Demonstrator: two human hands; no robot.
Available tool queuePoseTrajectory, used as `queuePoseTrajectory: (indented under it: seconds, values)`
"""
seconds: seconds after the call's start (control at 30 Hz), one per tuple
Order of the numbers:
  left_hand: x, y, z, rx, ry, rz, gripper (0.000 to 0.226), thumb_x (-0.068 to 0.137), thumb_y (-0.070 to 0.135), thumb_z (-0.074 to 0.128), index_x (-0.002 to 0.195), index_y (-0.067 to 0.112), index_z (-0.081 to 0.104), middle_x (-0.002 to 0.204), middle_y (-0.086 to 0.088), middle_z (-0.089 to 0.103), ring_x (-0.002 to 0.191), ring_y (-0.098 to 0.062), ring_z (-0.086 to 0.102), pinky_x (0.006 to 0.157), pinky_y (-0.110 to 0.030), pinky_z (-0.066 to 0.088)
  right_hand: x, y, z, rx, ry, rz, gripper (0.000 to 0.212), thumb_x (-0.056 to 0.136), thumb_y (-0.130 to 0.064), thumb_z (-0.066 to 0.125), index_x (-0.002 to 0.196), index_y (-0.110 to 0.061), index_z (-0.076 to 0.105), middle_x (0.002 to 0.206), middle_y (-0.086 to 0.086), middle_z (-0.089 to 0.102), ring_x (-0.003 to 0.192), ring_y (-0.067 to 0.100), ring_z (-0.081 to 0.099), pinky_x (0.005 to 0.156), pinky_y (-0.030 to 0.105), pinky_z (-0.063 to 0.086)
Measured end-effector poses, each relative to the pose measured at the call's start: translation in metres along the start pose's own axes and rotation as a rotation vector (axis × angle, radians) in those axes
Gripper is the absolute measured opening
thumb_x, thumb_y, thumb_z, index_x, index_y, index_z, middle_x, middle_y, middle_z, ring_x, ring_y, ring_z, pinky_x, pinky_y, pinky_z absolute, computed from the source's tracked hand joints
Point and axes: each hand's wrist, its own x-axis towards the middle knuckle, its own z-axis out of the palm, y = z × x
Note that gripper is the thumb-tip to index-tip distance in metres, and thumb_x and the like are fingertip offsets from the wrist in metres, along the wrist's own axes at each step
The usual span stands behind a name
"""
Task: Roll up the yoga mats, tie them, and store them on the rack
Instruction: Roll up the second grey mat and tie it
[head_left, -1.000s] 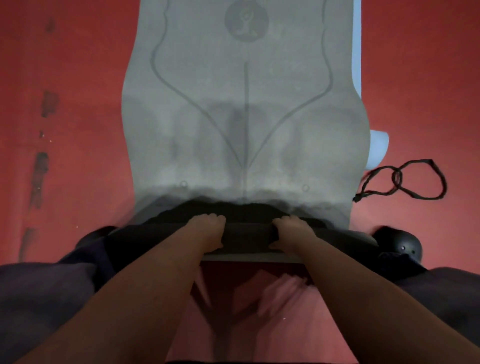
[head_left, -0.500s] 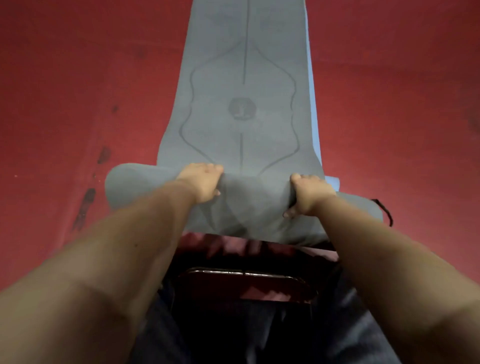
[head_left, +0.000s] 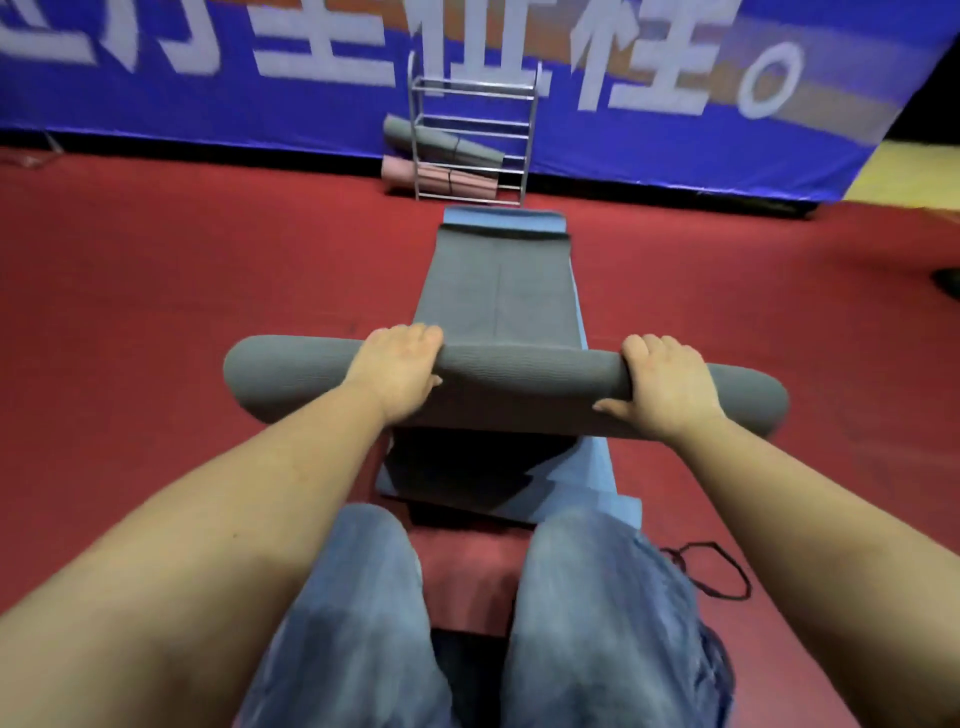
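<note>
Two hands: left hand (head_left: 397, 366), right hand (head_left: 667, 384). Four mats: grey mat (head_left: 498, 291) centre, blue mat (head_left: 587, 475) beneath, two rolled mats (head_left: 441, 143) (head_left: 441, 179) upper centre. One rack (head_left: 472, 135). One black cord (head_left: 714, 569) lower right.

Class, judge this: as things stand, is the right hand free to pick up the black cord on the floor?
Probably not yet: the right hand grips the grey mat roll, and the black cord lies behind it beside the right knee.

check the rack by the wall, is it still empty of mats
No, the rack already holds two rolled mats, a grey mat lying above a pink mat.
</note>
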Motion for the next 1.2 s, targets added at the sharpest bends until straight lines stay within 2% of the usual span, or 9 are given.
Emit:
queuePoseTrajectory:
  seconds: [0.2, 0.37, 0.5, 0.6, 0.73, 0.9, 1.03, 1.13, 1.2]
  values:
    - [-0.042, -0.004, -0.024, -0.112, 0.162, 0.043, 0.032, 0.078, 0.024, 0.074, 0.095, 0.004, 0.055, 0.092, -0.016, 0.059, 0.087, -0.038, 0.058, 0.073, -0.043, 0.041, -0.031, 0.005, -0.032, 0.035, 0.158, -0.160, 0.062, 0.035, -0.034, 0.095, 0.069, -0.007, 0.050, 0.062, 0.010, 0.050, 0.052, 0.030, 0.051, 0.048, 0.031, 0.030]
    - [-0.080, 0.018, 0.014, -0.242, 0.081, 0.161, 0.055, 0.062, 0.014, 0.084, 0.106, 0.009, 0.052, 0.085, -0.013, 0.060, 0.071, -0.036, 0.063, 0.060, -0.037, 0.052, -0.076, 0.005, 0.002, 0.113, -0.005, -0.136, 0.062, 0.035, -0.038, 0.095, 0.068, -0.010, 0.051, 0.061, 0.006, 0.051, 0.050, 0.029, 0.052, 0.042, 0.033, 0.039]
    - [-0.104, 0.030, 0.057, -0.274, 0.048, 0.257, 0.047, 0.073, 0.012, 0.070, 0.111, 0.021, 0.044, 0.078, -0.008, 0.056, 0.061, -0.030, 0.059, 0.052, -0.031, 0.048, -0.110, -0.004, 0.036, 0.121, -0.097, -0.076, 0.041, 0.085, -0.050, 0.062, 0.089, -0.010, 0.054, 0.085, 0.009, 0.059, 0.080, 0.032, 0.058, 0.066, 0.039, 0.043]
    - [-0.111, 0.029, 0.075, -0.309, -0.077, 0.127, 0.025, 0.095, 0.021, 0.038, 0.116, 0.021, 0.051, 0.091, -0.009, 0.057, 0.085, -0.031, 0.059, 0.071, -0.036, 0.046, -0.122, -0.017, 0.051, 0.173, -0.284, -0.029, 0.032, 0.099, -0.048, 0.035, 0.100, -0.018, 0.044, 0.109, 0.005, 0.055, 0.105, 0.027, 0.050, 0.080, 0.034, 0.034]
    - [-0.102, 0.021, 0.081, -0.452, -0.267, -0.081, 0.028, 0.099, 0.020, 0.044, 0.124, 0.018, 0.056, 0.117, -0.007, 0.061, 0.112, -0.027, 0.054, 0.094, -0.032, 0.039, -0.113, -0.032, 0.055, 0.304, -0.276, 0.109, 0.025, 0.099, -0.044, 0.039, 0.094, -0.019, 0.036, 0.104, 0.010, 0.061, 0.100, 0.031, 0.054, 0.076, 0.036, 0.034]
    - [-0.076, 0.016, 0.062, -0.654, -0.367, -0.217, 0.018, 0.093, 0.019, 0.053, 0.106, 0.022, 0.065, 0.102, 0.003, 0.064, 0.104, -0.018, 0.058, 0.086, -0.024, 0.039, -0.091, -0.016, 0.047, 0.295, -0.300, 0.140, 0.029, 0.098, -0.048, 0.037, 0.091, -0.020, 0.037, 0.104, 0.010, 0.065, 0.102, 0.033, 0.058, 0.072, 0.034, 0.029]
    - [-0.075, 0.020, 0.067, -0.723, -0.484, -0.235, 0.017, 0.090, 0.014, 0.056, 0.097, 0.023, 0.069, 0.101, 0.003, 0.068, 0.099, -0.014, 0.059, 0.084, -0.021, 0.042, -0.091, -0.013, 0.061, 0.401, -0.511, 0.232, 0.041, 0.094, -0.058, 0.038, 0.073, -0.023, 0.039, 0.089, 0.002, 0.060, 0.098, 0.026, 0.059, 0.069, 0.032, 0.032]
    - [-0.077, 0.024, 0.083, -0.767, -0.543, -0.267, 0.017, 0.089, 0.013, 0.056, 0.098, 0.026, 0.062, 0.079, 0.007, 0.059, 0.079, -0.013, 0.053, 0.065, -0.016, 0.038, -0.096, -0.020, 0.079, 0.462, -0.625, 0.283, 0.040, 0.091, -0.061, 0.043, 0.079, -0.022, 0.045, 0.085, -0.001, 0.059, 0.096, 0.023, 0.059, 0.071, 0.032, 0.035]
    - [-0.079, 0.028, 0.094, -0.734, -0.520, -0.246, 0.015, 0.089, 0.016, 0.056, 0.097, 0.029, 0.054, 0.079, 0.009, 0.056, 0.083, -0.015, 0.053, 0.069, -0.020, 0.037, -0.098, -0.023, 0.086, 0.447, -0.582, 0.300, 0.037, 0.091, -0.058, 0.047, 0.085, -0.021, 0.046, 0.089, 0.000, 0.061, 0.095, 0.024, 0.059, 0.071, 0.033, 0.037]
